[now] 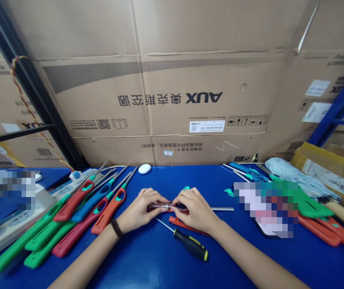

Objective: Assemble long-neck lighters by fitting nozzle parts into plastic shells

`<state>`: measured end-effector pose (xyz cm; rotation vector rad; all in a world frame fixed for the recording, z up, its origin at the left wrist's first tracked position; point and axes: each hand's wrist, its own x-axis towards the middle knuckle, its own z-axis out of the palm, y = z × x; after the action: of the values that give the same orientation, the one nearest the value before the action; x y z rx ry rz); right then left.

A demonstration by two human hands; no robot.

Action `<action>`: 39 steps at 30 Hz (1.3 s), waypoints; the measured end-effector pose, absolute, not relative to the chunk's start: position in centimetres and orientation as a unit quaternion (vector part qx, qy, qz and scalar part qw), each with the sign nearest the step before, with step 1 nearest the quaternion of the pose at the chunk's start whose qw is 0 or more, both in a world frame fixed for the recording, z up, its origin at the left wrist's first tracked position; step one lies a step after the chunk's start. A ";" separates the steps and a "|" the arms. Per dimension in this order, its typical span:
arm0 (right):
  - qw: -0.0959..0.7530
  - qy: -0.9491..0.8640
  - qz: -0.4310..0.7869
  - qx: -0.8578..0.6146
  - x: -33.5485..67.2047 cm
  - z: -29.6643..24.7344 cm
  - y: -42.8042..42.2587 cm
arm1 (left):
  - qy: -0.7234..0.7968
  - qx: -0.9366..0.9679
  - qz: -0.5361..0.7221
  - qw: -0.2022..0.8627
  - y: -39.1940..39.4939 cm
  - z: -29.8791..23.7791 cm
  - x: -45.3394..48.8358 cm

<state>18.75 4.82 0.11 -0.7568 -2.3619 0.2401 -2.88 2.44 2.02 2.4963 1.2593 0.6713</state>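
Observation:
My left hand [137,209] and my right hand [193,208] meet over the blue table, both with closed fingertips on an opened long-necked lighter. The left fingers pinch its clear tube-like inner part [158,206]; the right fingers grip close to that part's end, where small details are hidden. The lighter's metal neck [224,209] sticks out to the right behind my right hand. A loose red shell half [176,220] lies partly beneath that hand. Just in front, a black-and-yellow screwdriver [191,243] rests with its shaft pointing toward my left fingers.
Several coloured lighters [78,220] lie piled on the left beside a white power strip [54,196]. More lighters [322,228], a blurred-out phone [265,210] and a small green piece [228,192] are on the right. A white round object [144,169] sits before the cardboard wall [172,80].

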 end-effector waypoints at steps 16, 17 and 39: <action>0.281 -0.919 0.049 -0.272 18.8 0.6 4.3 | 0.430 0.855 0.258 0.135 2.8 2.4 -3.5; 0.278 -0.920 0.050 -0.273 18.8 0.6 4.3 | 0.426 0.854 0.261 0.143 2.8 2.3 -3.5; 0.288 -0.908 0.076 -0.294 19.0 0.4 4.5 | 0.425 0.779 0.309 0.341 3.4 1.7 -3.4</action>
<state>19.03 4.55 0.40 -0.7860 -2.4259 0.2030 -3.43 3.44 1.75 2.0275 1.1054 0.8026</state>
